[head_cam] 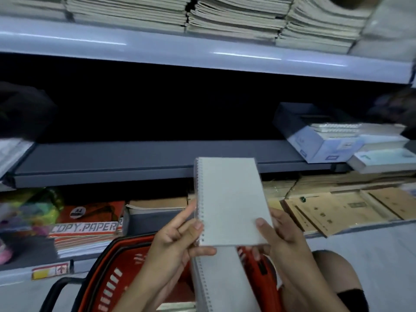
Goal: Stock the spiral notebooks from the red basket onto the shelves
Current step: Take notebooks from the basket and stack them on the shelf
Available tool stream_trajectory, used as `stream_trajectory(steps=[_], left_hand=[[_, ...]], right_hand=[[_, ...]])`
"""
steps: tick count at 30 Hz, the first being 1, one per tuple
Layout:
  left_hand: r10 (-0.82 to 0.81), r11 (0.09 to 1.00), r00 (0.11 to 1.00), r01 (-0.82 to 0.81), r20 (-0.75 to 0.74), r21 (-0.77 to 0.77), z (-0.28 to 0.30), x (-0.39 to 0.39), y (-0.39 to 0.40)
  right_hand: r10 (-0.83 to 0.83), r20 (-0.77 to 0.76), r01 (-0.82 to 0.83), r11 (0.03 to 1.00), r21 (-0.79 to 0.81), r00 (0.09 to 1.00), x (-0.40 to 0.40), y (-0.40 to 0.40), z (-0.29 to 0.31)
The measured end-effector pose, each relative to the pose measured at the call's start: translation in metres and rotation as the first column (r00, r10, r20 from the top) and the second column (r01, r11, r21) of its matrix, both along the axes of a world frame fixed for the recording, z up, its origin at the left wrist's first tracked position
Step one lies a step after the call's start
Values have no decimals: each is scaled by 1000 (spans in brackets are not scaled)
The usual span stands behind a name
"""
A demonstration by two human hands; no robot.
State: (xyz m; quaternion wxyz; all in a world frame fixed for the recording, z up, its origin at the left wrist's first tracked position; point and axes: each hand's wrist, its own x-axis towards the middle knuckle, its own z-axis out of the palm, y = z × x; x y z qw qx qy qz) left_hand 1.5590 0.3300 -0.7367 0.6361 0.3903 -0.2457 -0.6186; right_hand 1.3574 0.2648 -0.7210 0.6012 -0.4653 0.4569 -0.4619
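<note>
Both hands (177,239) (281,235) grasp spiral notebook (231,201) | grey shelf (112,163) behind | red basket (105,287) below

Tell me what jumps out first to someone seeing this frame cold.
The white spiral notebook at center, held up by both the left hand and the right hand in front of a bare dark grey shelf. Below the hands sits the red basket with another notebook in it. A red COPY PAPER pack stands out at lower left.
</note>
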Motion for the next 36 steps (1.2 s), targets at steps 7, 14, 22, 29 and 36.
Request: stream_trajectory(steps=[7,14,22,29,36], left_hand=[[7,1000,989,-4,151,-22,33,-28,-95],[72,993,940,-99,333,66,54,-24,-182],[62,978,564,-197,823,61,49,-14,-212],[63,973,245,-230,967,-5,35,-17,-203],[125,955,246,-292,961,-49,23,-16,-241]], right_hand=[[-55,-77,56,998,5,995,-32,-92,19],[-29,-219,34,999,21,975,-18,-194,34],[-139,-725,-18,979,-204,675,-5,-238,20],[-112,-745,-167,943,-289,657,-22,-228,8],[-288,-707,-23,918,-395,646,0,-256,6]])
